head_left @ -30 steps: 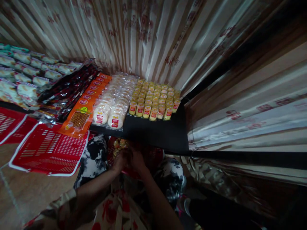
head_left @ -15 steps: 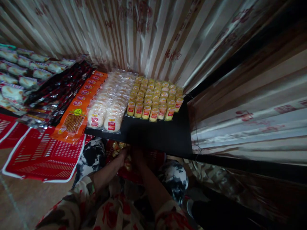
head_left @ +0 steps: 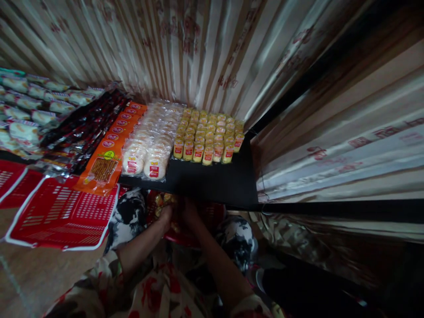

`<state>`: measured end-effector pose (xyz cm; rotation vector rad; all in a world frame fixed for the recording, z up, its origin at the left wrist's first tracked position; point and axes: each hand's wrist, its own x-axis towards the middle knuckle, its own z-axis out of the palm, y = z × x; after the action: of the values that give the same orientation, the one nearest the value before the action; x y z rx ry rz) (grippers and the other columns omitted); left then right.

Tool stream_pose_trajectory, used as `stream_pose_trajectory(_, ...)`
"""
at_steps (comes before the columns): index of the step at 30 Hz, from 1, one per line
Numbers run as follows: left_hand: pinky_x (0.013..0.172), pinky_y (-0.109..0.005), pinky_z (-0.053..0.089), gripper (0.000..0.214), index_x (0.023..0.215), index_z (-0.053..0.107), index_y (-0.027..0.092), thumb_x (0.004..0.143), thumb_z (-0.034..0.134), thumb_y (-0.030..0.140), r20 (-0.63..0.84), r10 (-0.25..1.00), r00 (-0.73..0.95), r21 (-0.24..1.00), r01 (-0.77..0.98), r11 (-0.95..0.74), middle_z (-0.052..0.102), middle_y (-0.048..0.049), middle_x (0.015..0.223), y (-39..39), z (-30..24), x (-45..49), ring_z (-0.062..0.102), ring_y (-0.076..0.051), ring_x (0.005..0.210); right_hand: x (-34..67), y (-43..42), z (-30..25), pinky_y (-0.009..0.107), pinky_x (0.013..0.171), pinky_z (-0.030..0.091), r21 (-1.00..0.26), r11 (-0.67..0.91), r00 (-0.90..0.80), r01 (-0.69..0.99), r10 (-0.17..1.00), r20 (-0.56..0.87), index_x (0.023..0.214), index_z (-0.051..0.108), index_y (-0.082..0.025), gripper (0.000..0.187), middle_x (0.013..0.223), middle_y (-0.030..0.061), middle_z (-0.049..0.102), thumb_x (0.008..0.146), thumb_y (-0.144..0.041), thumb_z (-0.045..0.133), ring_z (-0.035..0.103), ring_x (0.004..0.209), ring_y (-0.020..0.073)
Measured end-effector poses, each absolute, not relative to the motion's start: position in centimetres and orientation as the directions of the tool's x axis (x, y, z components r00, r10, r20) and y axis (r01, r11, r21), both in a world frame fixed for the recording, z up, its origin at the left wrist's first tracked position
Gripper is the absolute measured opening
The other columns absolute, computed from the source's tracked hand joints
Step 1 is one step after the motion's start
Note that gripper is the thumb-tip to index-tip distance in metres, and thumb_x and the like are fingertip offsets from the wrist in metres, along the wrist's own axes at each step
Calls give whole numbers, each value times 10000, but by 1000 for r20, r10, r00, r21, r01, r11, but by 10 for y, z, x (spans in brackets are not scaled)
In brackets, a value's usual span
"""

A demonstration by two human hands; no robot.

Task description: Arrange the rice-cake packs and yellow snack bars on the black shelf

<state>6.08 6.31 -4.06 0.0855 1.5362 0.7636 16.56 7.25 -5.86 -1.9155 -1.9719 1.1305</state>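
Both hands are down inside a red basket (head_left: pixel 215 215) between the knees, just below the front edge of the black tabletop (head_left: pixel 215 181). My left hand (head_left: pixel 166 214) is among small gold-wrapped packets (head_left: pixel 161 200); its fingers are too dark to make out. Beside it, my right hand (head_left: pixel 189 211) reaches into shadow, and its fingers are hidden. On the tabletop above stand rows of small yellow packaged snacks (head_left: pixel 208 152) with red labels. To their left lie two rows of round white crackers (head_left: pixel 154 165) in clear wrappers.
A long orange snack packet (head_left: pixel 106 154) overhangs the table edge, beside dark shiny packets (head_left: pixel 86 128) and white bags (head_left: pixel 24 130). An empty-looking red basket (head_left: pixel 71 216) with a white rim is at left. A pleated curtain (head_left: pixel 185 48) stands behind.
The view has shifted slightly, so the right-hand part of the table appears further left. Both hands remain low in the basket, with only small movement.
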Motion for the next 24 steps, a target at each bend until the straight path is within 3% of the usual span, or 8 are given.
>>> stream_pose_trajectory(4,507,-167,399,287,930,542,200,664,556,94,-830,543,-124,538,-433,723,509,74,548,53,-16,52,486,-60,463,174,58,-38,410,1026,346,-800,15,-221,599,964,-148,1252,468,-190,570,1273,100,517,705,-33,441,461,1188,221)
stream_pose_trajectory(13,685,-241,479,380,971,584,162,593,619,133,-712,702,-21,612,-508,606,668,-35,865,27,54,36,620,-132,740,193,30,19,376,969,401,-897,83,-256,434,966,-34,1128,567,-220,469,1111,75,558,692,-71,482,527,1060,193)
stream_pose_trajectory(16,742,-272,476,383,969,600,160,587,632,170,-635,773,-2,685,-464,562,669,-52,940,29,68,35,624,-165,831,194,29,35,390,957,402,-958,-27,-211,285,973,-90,1080,600,-211,375,1082,66,597,708,-169,571,545,1034,213)
stream_pose_trajectory(18,778,-284,468,384,971,608,162,590,636,200,-568,823,18,745,-414,524,668,-58,977,33,76,36,619,-182,889,193,30,45,394,937,416,-979,-184,-190,86,962,-197,1084,602,-211,370,1090,59,617,716,-247,611,560,1021,221)
stream_pose_trajectory(21,812,-287,461,373,959,610,166,589,639,202,-462,886,46,830,-330,450,660,-60,1026,42,84,40,605,-193,954,192,33,59,363,861,465,-896,-384,-205,-225,917,-341,1064,618,-216,382,1131,51,612,693,-304,655,576,999,220)
stream_pose_trajectory(24,806,-296,472,323,936,599,170,613,611,181,-381,924,46,891,-249,380,660,-63,1031,49,83,46,606,-191,951,195,36,68,319,792,488,-800,-462,-231,-384,886,-401,974,658,-212,348,1128,47,611,641,-306,694,588,969,206)
